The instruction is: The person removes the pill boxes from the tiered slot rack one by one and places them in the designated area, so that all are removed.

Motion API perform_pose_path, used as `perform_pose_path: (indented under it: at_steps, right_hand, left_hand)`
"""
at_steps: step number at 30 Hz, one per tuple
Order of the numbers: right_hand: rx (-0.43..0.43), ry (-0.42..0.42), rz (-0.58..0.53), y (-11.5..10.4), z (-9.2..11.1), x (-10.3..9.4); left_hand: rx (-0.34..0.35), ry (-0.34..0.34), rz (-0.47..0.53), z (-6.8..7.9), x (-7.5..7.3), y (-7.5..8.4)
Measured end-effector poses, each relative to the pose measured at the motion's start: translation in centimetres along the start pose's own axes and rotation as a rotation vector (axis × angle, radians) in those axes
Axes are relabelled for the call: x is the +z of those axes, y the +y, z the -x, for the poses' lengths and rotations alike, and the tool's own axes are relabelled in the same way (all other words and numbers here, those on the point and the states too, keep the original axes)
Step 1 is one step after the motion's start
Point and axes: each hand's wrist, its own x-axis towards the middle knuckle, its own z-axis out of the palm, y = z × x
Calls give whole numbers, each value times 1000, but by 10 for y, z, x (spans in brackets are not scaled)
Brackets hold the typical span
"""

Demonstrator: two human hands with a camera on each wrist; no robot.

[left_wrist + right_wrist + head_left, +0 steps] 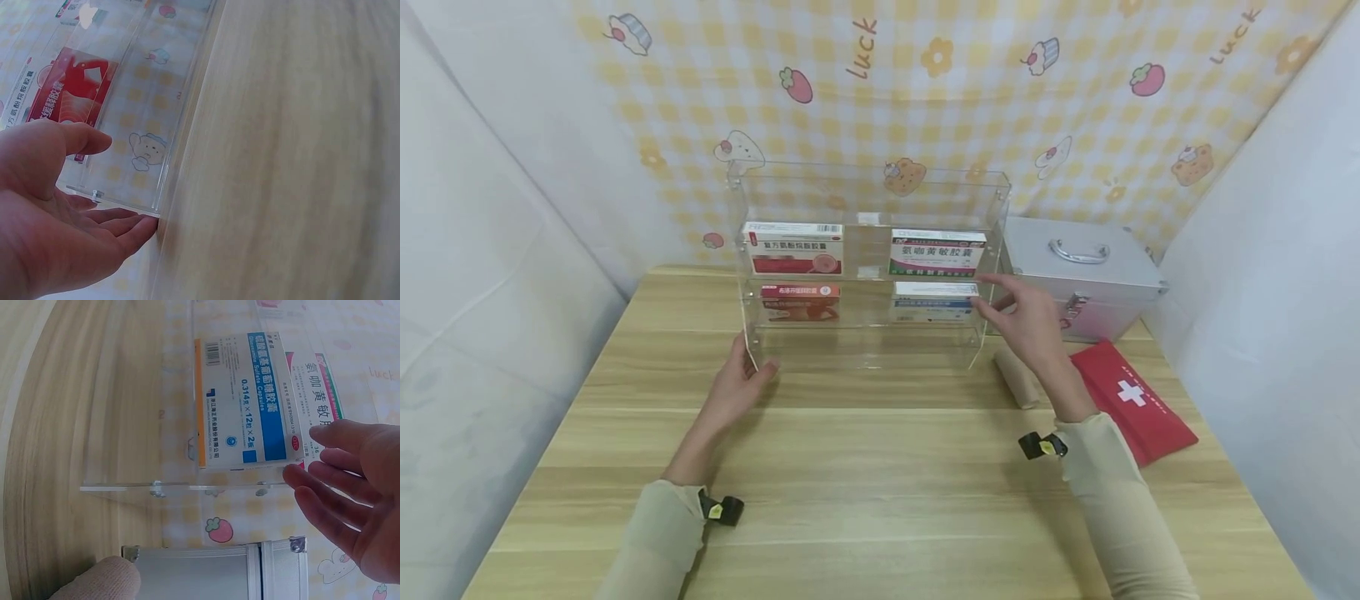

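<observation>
A clear acrylic rack (867, 360) stands on the table with medicine boxes on its tiers. My left hand (739, 385) is at its lower left corner, fingers along the outer side and thumb (90, 139) raised in front of it. My right hand (1028, 321) is beside the rack's right side, thumb and fingers spread. Its fingertips are close to a white and blue box (244, 400) on the lower tier. Above that box sits a white, pink and green box (936, 254). To the left are a white and red box (797, 250) and, below it, a red box (800, 304).
A silver case (1075, 279) with a handle stands right of the rack. In front of it lie a tan roll (1017, 379) and a red pouch (1135, 404) with a white cross. A checked yellow curtain (880, 108) hangs behind the wooden table (865, 483).
</observation>
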Motion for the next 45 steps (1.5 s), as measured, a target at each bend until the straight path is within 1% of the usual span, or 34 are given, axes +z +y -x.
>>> perform_pose_path:
  at_steps: [1,5,8,10,16,18,22,28,32,35,37,42,45]
  right_hand:
    - [-1,-1,4,0,0,0]
    - [-20,-5,15,-2,-1,0]
    - [-10,-21,30,-5,-1,-1]
    - [4,-33,44,-7,-2,-1]
    - [53,-68,73,-12,-2,0]
    - [62,-74,77,-13,-3,0]
    - [57,-79,79,-14,-4,1]
    - [45,-95,104,-14,-6,1]
    - [37,-112,118,-13,-8,1]
    - [37,-129,122,-13,-10,0]
    - [39,-144,125,-13,-12,0]
    - [39,-176,143,-16,-14,-2]
    - [42,-196,154,-17,-15,-3]
  left_hand:
    - [-1,-1,0,0,0,0]
    - [8,13,-5,-8,0,-23]
    - [16,20,-10,-14,1,-38]
    - [13,13,-8,-13,0,-35]
    - [17,-1,-11,-4,-1,-10]
    - [17,0,-24,-1,-1,-5]
    - [11,2,-35,1,0,0]
    - [7,-6,-42,1,0,1]
    - [8,-8,-52,1,-1,1]
    - [9,-5,-51,-1,-2,-2]
    - [9,1,-45,-4,-2,-9]
    - [7,21,-55,-13,-2,-31]
    - [4,38,-76,-15,-1,-38]
